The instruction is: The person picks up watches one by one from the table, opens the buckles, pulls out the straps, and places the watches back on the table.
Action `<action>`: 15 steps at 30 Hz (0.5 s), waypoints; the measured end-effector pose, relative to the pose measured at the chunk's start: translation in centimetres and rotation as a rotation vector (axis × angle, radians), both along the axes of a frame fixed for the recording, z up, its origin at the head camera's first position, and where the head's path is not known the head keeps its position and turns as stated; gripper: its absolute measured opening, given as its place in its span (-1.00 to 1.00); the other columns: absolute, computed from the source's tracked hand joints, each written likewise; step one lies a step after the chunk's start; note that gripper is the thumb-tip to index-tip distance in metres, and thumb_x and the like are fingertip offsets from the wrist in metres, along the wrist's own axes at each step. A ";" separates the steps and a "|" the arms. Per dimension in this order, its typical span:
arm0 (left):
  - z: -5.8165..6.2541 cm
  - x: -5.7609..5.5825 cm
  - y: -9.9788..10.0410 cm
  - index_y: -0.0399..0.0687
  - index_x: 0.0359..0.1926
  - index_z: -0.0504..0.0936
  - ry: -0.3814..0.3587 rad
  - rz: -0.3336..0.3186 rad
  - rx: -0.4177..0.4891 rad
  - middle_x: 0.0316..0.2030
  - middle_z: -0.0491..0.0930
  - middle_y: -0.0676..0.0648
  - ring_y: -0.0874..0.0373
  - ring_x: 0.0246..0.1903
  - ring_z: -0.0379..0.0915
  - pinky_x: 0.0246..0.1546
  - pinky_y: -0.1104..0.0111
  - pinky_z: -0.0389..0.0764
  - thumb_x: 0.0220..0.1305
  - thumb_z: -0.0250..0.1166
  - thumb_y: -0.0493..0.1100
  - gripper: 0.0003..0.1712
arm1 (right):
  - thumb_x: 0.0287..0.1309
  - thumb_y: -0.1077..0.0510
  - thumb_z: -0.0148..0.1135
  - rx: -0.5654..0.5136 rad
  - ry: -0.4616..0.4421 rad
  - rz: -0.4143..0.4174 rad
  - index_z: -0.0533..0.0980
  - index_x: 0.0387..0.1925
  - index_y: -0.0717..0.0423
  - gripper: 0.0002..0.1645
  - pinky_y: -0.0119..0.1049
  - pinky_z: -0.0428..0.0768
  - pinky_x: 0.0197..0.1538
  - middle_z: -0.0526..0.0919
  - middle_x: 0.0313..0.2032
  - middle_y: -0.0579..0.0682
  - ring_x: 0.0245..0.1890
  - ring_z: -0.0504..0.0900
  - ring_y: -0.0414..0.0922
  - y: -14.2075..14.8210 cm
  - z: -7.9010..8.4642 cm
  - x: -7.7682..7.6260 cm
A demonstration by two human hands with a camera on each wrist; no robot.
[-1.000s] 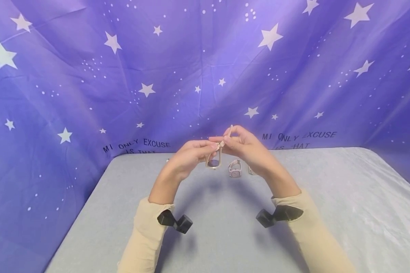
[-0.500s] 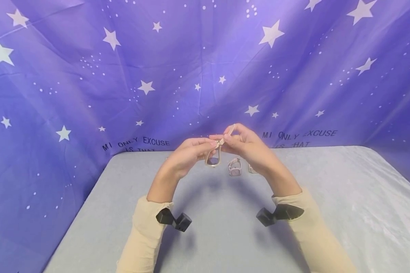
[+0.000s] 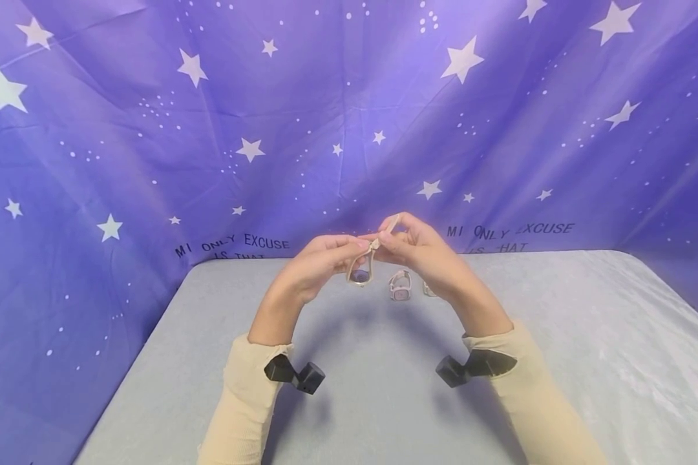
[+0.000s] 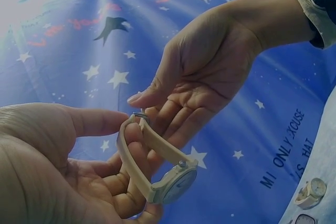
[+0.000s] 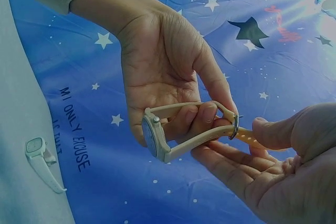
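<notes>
A wristwatch [image 3: 359, 278] with a cream strap is held up in both hands, its face hanging below the buckle. In the left wrist view, the strap forms a loop and the round watch case [image 4: 176, 184] hangs at its bottom. My left hand [image 3: 324, 261] pinches the strap beside the buckle [image 5: 235, 127], with some fingers inside the loop. My right hand [image 3: 421, 248] pinches the strap's free end, which runs through the buckle. Holes in this strap end [image 5: 249, 138] show in the right wrist view.
Behind the hands on the grey cloth-covered table [image 3: 378, 400] stands a pinkish watch [image 3: 400, 287] with a squarish face. Another watch [image 3: 430, 290] is partly hidden by the right wrist. A pale watch [image 5: 38, 148] lies with its strap stretched out. A starry blue-purple curtain [image 3: 302, 84] hangs behind.
The watch face has swung slightly left, and the strap's free end leans further right than a second ago. Both hands keep their hold near the buckle.
</notes>
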State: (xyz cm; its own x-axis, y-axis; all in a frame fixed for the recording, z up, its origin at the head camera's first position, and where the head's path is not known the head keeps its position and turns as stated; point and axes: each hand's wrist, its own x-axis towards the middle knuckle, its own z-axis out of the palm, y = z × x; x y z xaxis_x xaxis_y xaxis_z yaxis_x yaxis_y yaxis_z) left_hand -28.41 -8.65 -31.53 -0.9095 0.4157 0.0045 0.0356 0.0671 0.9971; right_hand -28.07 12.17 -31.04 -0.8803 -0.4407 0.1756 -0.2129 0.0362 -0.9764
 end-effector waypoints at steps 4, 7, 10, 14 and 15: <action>0.1 0.0 0.1 0.00 -0.33 0.69 -0.005 0.016 -0.013 -0.41 0.57 0.11 0.19 -0.22 0.48 0.09 0.24 0.49 0.43 0.21 -0.18 -0.82 | 0.50 0.24 0.05 0.019 0.004 -0.024 0.39 -0.06 0.07 -0.93 0.14 0.48 0.39 0.78 -0.18 -0.03 0.11 0.71 0.19 0.0 0.2 0.1; 0.2 0.0 0.1 -0.02 -0.31 0.71 0.003 0.019 -0.019 -0.41 0.59 0.09 0.18 -0.21 0.48 0.09 0.24 0.49 0.42 0.22 -0.18 -0.83 | 0.49 0.24 0.07 0.039 0.012 -0.042 0.39 -0.05 0.12 -0.91 0.13 0.54 0.33 0.74 -0.20 -0.04 0.02 0.75 0.13 -0.1 0.3 0.2; 0.2 0.1 0.1 0.02 -0.41 0.68 0.015 0.017 -0.018 -0.42 0.58 0.10 0.17 -0.21 0.47 0.08 0.24 0.49 0.41 0.22 -0.17 -0.79 | 0.48 0.24 0.09 0.051 0.026 -0.044 0.40 -0.02 0.18 -0.87 0.07 0.63 0.24 0.73 -0.15 0.02 -0.06 0.77 0.03 -0.1 0.4 0.2; 0.0 0.2 0.1 0.05 -0.61 0.46 0.029 0.015 -0.016 -0.45 0.54 0.11 0.18 -0.20 0.46 0.07 0.26 0.48 0.41 0.21 -0.18 -0.62 | 0.47 0.23 0.11 0.058 0.044 -0.020 0.44 -0.02 0.17 -0.86 0.00 0.69 0.15 0.72 -0.08 0.10 -0.09 0.77 -0.03 -0.1 0.3 0.3; 0.0 0.2 0.1 0.05 -0.63 0.42 0.030 0.014 -0.017 -0.44 0.53 0.11 0.17 -0.19 0.47 0.07 0.26 0.48 0.41 0.21 -0.19 -0.59 | 0.47 0.23 0.12 0.060 0.046 -0.015 0.46 -0.02 0.15 -0.87 0.00 0.70 0.13 0.72 -0.07 0.13 -0.08 0.76 -0.03 -0.1 0.3 0.4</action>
